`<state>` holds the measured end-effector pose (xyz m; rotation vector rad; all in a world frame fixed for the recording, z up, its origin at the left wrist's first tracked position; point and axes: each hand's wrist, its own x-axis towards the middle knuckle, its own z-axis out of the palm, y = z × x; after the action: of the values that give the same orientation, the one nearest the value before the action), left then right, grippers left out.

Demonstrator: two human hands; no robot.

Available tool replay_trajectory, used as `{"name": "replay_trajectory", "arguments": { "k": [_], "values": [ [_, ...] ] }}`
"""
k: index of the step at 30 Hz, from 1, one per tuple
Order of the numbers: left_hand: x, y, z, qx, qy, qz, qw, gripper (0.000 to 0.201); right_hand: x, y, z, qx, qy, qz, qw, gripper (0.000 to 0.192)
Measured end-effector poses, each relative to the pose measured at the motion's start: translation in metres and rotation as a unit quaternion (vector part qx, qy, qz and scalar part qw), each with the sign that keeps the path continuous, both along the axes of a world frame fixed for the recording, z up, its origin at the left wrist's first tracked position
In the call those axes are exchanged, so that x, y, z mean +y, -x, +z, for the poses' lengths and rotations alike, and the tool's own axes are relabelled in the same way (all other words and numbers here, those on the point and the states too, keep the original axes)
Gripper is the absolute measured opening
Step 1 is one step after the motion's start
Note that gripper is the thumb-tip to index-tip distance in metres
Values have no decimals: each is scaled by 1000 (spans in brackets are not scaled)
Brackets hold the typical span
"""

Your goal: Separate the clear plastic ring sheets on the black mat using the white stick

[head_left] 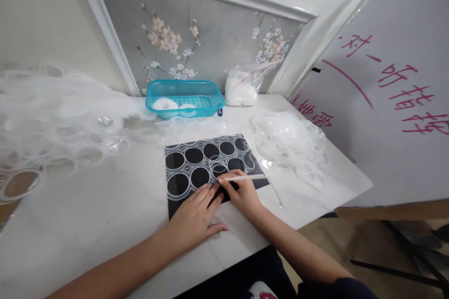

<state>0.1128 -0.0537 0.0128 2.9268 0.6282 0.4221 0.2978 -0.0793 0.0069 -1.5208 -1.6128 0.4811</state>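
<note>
A clear sheet of white-edged rings [200,178] lies over a black mat [174,206] on the white table. My left hand [196,217] rests at the sheet's lower edge, fingers stretched forward and thumb apart. Beside its fingertips, my right hand [242,191] is closed on a thin white stick [250,177], which points left over the sheet. One loose ring [218,166] sits by the right fingertips, overlapping the printed circles. What the tip of the stick touches is hidden by my fingers.
A big pile of clear ring sheets [70,121] spreads at the left, and a smaller heap [289,142] lies at the right. Behind stand a blue plastic basket [205,112] with white rings and a zip bag [242,91] of white pieces. A whiteboard [386,149] borders the right side.
</note>
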Motion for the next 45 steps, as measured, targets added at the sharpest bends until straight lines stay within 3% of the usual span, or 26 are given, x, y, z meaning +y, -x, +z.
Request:
{"name": "replay_trajectory", "arguments": {
  "k": [4, 7, 8, 11, 12, 14, 16, 18, 20, 25, 33, 45],
  "values": [
    [3, -3, 6, 3, 56, -5, 998, 76, -5, 0, -3, -186, -54, 59, 979, 21],
    [5, -2, 8, 20, 93, 11, 995, 87, 22, -28, 13, -269, -72, 68, 958, 24],
    [5, -2, 9, 27, 102, 18, 994, 91, 38, -42, 22, -273, -82, 30, 958, 24],
    [4, 1, 11, 55, 113, 28, 992, 96, 81, -76, 51, -158, -145, -234, 948, 28],
    [3, 2, 12, 64, 109, 22, 992, 96, 89, -78, 58, -114, -168, -260, 944, 30],
    [-3, 3, 14, 71, 76, -2, 995, 93, 89, -63, 61, -86, -167, -186, 964, 27],
    [-13, 3, 15, 71, 24, -17, 997, 88, 73, -30, 52, -75, -99, -42, 991, 22],
    [-24, 4, 16, 79, -20, 12, 997, 87, 50, 6, 38, -32, -44, 47, 997, 20],
    [-32, 5, 17, 104, -36, 70, 991, 91, 33, 32, 25, 24, 4, 86, 996, 17],
    [-33, 12, 22, 189, -9, 142, 972, 93, 27, 39, 16, 78, 69, 90, 990, 15],
    [-34, 15, 29, 224, 41, 143, 963, 88, 28, 42, 13, 60, 57, 93, 992, 14],
    [-30, 13, 30, 208, 34, 139, 968, 85, 25, 39, 10, 27, 42, 92, 994, 15]
  ]
}}
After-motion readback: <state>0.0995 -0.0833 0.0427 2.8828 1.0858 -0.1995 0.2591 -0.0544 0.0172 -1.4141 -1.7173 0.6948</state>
